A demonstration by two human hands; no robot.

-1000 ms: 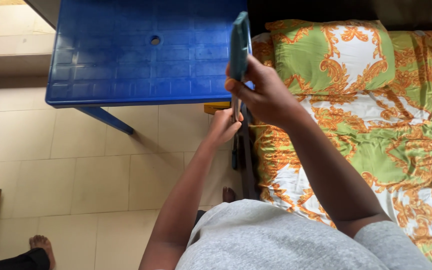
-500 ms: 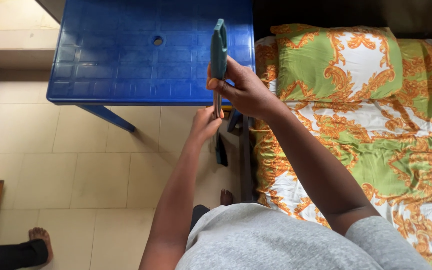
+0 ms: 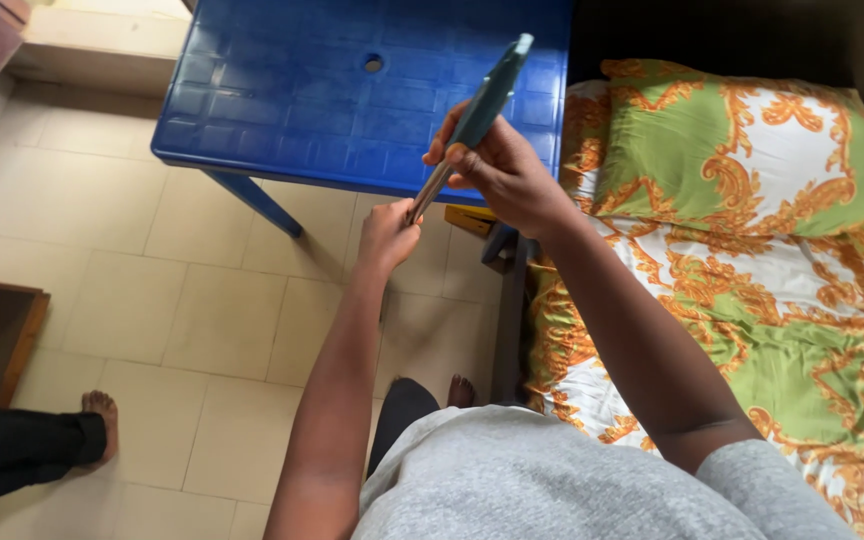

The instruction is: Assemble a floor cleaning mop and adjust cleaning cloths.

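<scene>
1. A long, slim tool with a dark teal plastic handle (image 3: 487,95) and a thin metal shaft (image 3: 428,193) is held in the air, tilted, with its handle end up and to the right, in front of the near edge of the blue surface.
2. The right hand (image 3: 497,170) has its grip clenched around the lower part of the teal handle, thumb on the near side.
3. The left hand (image 3: 386,230) has its grip closed on the lower end of the metal shaft, just below and left of the right hand.
4. The blue moulded plastic surface (image 3: 282,90) stands behind the hands, a round hole near its middle.
5. A bed with a green, orange and white patterned sheet (image 3: 752,300) lies to the right, a matching pillow (image 3: 742,150) at its head.
6. The floor of pale tiles (image 3: 152,300) spreads below, and another person's bare foot (image 3: 100,410) rests on it at the left.
</scene>
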